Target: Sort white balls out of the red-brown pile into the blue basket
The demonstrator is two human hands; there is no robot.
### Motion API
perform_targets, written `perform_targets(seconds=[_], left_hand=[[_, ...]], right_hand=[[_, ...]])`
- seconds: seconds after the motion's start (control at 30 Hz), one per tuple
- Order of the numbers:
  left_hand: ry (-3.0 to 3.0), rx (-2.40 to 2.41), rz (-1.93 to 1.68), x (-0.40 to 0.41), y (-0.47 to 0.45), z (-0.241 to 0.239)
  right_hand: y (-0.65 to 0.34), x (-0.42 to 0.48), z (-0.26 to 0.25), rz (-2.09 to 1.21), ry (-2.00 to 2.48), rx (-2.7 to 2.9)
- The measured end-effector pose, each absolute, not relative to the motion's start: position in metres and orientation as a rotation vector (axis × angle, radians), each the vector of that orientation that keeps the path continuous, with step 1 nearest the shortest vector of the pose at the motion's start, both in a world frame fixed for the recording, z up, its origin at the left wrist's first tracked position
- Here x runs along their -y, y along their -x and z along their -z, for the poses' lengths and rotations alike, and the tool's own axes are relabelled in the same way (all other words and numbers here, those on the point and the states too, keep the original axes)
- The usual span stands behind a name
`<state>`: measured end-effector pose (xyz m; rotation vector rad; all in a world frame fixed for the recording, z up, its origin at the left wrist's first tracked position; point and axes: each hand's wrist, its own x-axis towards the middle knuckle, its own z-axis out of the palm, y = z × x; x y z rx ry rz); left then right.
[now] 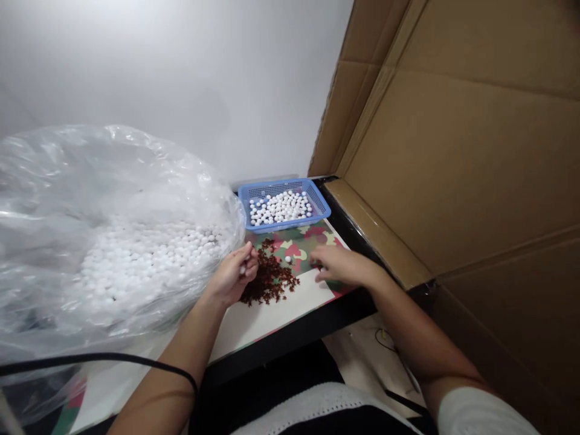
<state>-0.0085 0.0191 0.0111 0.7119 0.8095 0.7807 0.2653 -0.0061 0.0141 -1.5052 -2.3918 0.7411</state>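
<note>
My left hand [235,272] is closed around at least one small white ball [243,269], just left of a heap of small dark reddish-brown star-like pieces [270,279]. A single white ball [288,260] lies on the camouflage-patterned sheet [299,241], between my two hands. Over the right part of that sheet, my right hand [338,264] has its fingers curled down and pressed together; what they hold, if anything, is too small to make out. Beyond both hands stands a blue plastic basket [283,228] with many white balls in it.
A large clear plastic bag [149,175] full of white balls takes up the left side. Tall cardboard [471,157] walls off the right, and a white wall [217,78] is behind. A black cable [113,357] crosses my left forearm. The table's black edge [290,329] is nearest me.
</note>
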Motion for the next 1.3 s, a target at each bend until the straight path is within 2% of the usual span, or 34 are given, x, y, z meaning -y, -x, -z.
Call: perform_targets(seconds=[0.1, 0.23, 0.4, 0.63, 0.83, 0.93, 1.13, 1.3], left_hand=[[-0.786, -0.855, -0.742, -0.014, 0.002, -0.011], [-0.94, -0.852, -0.593, -0.006, -0.008, -0.006], [-1.043, -0.82, -0.519, -0.006, -0.007, -0.001], [-0.948, -0.861, -0.662, -0.012, -0.002, 0.001], [-0.928, -0.896, -0.742, -0.012, -0.002, -0.001], [-0.913, -0.881, -0.783, -0.012, -0.002, -0.003], [-0.849, -0.896, -0.914, -0.015, -0.001, 0.001], [-0.819, -0.963, -1.04, -0.018, -0.001, 0.008]], right_hand=[[-0.257, 0.025, 0.0, -0.763, 1.514, 2.342], [-0.223, 0.025, -0.008, -0.758, 1.283, 2.037], [-0.197, 0.023, -0.014, -0.694, 1.015, 1.994], [-0.212, 0.043, 0.014, -0.697, 1.64, 2.041], [-0.207, 0.052, 0.021, -0.622, 1.684, 2.063], [-0.212, 0.036, 0.014, -0.725, 1.553, 1.941], [-0.199, -0.019, -0.004, -1.274, 1.162, 1.568], [-0.18, -0.034, -0.005, -1.445, 0.944, 1.427]])
